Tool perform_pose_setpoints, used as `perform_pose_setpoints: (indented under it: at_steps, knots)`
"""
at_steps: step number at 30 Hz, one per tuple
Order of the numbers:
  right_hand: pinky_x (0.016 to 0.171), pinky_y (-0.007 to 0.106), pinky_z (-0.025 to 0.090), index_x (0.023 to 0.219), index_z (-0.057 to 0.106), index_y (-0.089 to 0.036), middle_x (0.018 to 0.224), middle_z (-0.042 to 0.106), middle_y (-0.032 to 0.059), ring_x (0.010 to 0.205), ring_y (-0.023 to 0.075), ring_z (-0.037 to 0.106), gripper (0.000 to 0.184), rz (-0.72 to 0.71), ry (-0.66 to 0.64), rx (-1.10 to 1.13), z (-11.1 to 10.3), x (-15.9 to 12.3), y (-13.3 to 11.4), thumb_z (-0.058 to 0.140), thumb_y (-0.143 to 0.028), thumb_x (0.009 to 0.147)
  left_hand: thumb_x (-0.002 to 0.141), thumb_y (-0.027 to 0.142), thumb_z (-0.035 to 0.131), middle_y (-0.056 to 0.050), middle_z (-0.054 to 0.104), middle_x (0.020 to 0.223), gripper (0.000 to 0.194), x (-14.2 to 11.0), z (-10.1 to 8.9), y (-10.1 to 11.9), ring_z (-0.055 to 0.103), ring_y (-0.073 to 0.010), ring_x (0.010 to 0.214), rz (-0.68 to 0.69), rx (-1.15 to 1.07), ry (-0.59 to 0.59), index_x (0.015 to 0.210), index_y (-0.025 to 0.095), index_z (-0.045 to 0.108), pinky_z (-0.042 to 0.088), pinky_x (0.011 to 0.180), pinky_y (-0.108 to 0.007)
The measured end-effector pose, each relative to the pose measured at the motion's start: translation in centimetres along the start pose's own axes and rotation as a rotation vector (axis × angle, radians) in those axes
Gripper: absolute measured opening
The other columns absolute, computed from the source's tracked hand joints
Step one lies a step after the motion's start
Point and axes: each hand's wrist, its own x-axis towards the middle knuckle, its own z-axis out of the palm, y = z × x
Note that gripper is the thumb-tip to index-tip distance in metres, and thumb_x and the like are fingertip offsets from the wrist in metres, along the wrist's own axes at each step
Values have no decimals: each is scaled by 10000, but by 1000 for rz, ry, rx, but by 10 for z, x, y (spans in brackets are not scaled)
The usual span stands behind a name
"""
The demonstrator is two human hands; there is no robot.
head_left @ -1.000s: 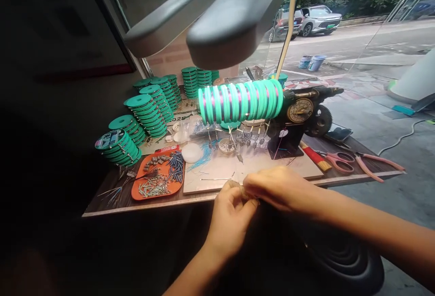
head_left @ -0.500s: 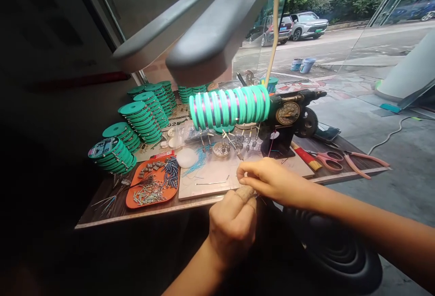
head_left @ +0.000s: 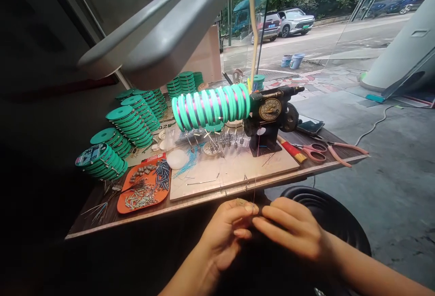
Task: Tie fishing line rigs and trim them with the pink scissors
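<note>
My left hand (head_left: pixel 228 225) is below the table's front edge, thumb and forefinger pinched on a thin fishing line (head_left: pixel 254 189). The line runs up toward the black winding machine (head_left: pixel 270 110) with a round dial. Close beside it on the right, my right hand (head_left: pixel 295 229) has its fingertips closed near the line's lower end; what they pinch is too small to make out. A row of green foam spools (head_left: pixel 211 108) sits on the machine's shaft. Small weights on short links (head_left: pixel 228 139) hang beneath the spools.
An orange tray (head_left: pixel 122 207) of small metal parts lies left of the pale board (head_left: pixel 200 182). Stacked green spools (head_left: pixel 125 121) stand behind it. Scissors (head_left: pixel 314 152), pliers (head_left: pixel 340 153) and a red-handled brush (head_left: pixel 291 148) lie at right. A grey lamp (head_left: pixel 163 46) overhangs the table.
Both hands have come down and toward me, off the board's edge. My right hand has moved from above the left one to its right side. The view has shifted right.
</note>
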Motion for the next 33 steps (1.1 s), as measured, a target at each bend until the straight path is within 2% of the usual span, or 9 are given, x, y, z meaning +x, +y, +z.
perform_pose_setpoints:
  at_steps: [4,9,11,16,20,24,27,29,33]
  knots:
    - [535,287,436,911,604,-131,675,612,68,610,164,527,175,108,60,156,12,-1,-2,457,-81,828,578,82,718,-1,499,626,98,-2,3,-1,327,9,454,6,-8,3,612,71,627,174,335,-65]
    - [610,247,465,710,586,-174,699,580,19,665,144,561,140,823,-162,700,9,-4,-11,515,-185,831,642,134,654,23,432,611,41,-4,5,2,343,-29,494,110,280,4,658,113,624,206,381,-103]
    - [604,231,448,639,558,-172,670,567,2,651,136,555,157,903,-264,780,3,1,-20,547,-174,796,667,139,620,9,443,657,72,-6,5,4,415,-71,568,352,614,84,599,135,594,312,456,-149]
    - [589,206,396,682,596,-162,683,604,2,632,112,539,159,676,-340,714,-17,48,-24,492,-75,765,727,68,501,-45,465,788,143,-11,-7,-2,495,-150,698,1119,1385,298,656,152,593,438,600,-255]
    - [587,198,400,645,604,-136,617,599,-12,606,107,535,121,775,-443,784,-11,103,3,532,-127,741,731,5,496,-79,508,792,176,-9,-25,-6,542,-171,696,1632,1612,475,799,117,614,486,596,-269]
    - [510,190,397,598,602,-115,533,561,-31,513,93,503,73,785,-621,845,21,137,27,580,-122,667,715,-12,544,-140,593,874,197,-9,-33,-2,585,-211,772,1822,1687,585,857,101,621,508,658,-293]
    - [459,185,384,566,612,-109,474,545,-39,455,89,488,57,752,-694,825,39,144,30,612,-98,621,724,-15,531,-128,639,823,204,-13,-30,2,596,-211,778,1783,1709,472,842,118,633,498,690,-294]
    - [446,188,378,586,622,-109,492,561,-29,459,94,494,52,725,-672,783,38,139,26,610,-108,637,743,4,509,-105,638,767,185,-17,-25,5,586,-196,760,1595,1603,382,782,129,641,476,701,-288]
    - [542,229,390,833,632,-122,739,630,41,608,121,524,136,555,-392,567,12,105,14,513,-170,787,710,105,579,-20,533,636,97,-20,-18,17,463,-89,590,712,783,216,617,130,595,381,522,-171]
